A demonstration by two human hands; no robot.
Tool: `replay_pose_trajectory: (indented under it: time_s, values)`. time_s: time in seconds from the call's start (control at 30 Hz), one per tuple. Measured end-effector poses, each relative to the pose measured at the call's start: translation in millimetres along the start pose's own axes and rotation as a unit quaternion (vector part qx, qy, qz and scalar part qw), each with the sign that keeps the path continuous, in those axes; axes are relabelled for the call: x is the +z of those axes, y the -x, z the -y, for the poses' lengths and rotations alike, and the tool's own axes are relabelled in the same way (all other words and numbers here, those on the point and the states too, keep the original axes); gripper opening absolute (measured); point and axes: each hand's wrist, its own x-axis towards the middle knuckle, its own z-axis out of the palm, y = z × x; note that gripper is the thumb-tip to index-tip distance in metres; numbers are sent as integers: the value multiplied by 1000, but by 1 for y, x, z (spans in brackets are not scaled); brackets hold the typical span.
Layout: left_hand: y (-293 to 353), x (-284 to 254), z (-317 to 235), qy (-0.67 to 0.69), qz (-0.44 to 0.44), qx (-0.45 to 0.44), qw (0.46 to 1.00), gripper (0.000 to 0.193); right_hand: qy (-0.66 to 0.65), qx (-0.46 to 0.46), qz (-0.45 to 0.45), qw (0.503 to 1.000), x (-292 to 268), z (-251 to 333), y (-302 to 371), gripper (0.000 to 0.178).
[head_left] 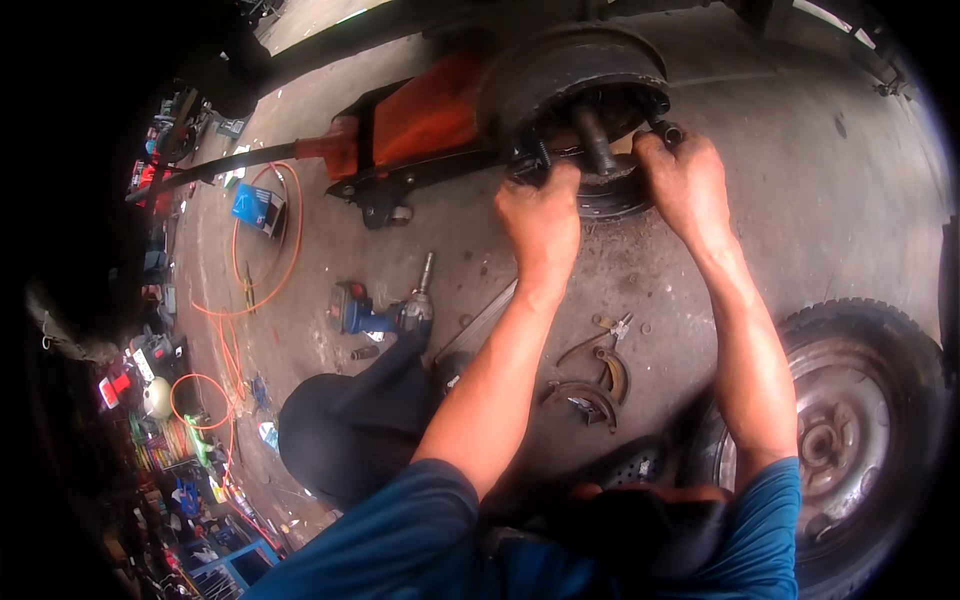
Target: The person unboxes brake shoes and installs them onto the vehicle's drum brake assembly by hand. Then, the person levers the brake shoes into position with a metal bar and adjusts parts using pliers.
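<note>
A dark, greasy wheel hub assembly (590, 85) with a protruding axle stub (594, 140) sits at the top centre, raised off the concrete floor. My left hand (541, 215) grips the lower left edge of the hub's backing plate. At its right edge my right hand (686, 180) closes around a dark part. Both forearms reach up from the lower edge. What exactly the fingers clasp is hidden by the hands.
An orange floor jack (405, 120) with a long handle stands left of the hub. A blue impact wrench (385, 312), worn brake shoes (592, 385) and springs lie on the floor. A removed wheel (850, 420) lies at right. An orange hose (265, 245) loops at left.
</note>
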Motion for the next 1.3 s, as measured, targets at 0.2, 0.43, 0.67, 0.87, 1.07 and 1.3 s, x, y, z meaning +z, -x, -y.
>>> replay_pose_trajectory:
  time_s: [0.2,0.43,0.67,0.87,1.07,1.3]
  values:
    - [-5,1,9,29,6,-20,999,13,-6,9,-2,1000,-2,5,-1,36]
    - [-7,2,17,20,0,-10,1000,18,-15,20,-12,1000,-1,4,2,36]
    - [-8,-1,15,-6,26,73,997,25,-58,16,-18,998,6,-2,1,29]
    - [-9,-4,17,-23,42,96,994,20,-149,-2,-26,989,24,-21,-2,31]
    - [-10,-4,16,-35,32,84,995,20,-155,-9,-15,988,21,-17,0,50]
    - [-9,-2,17,-70,28,152,985,23,-247,-29,-11,969,22,-11,-3,53]
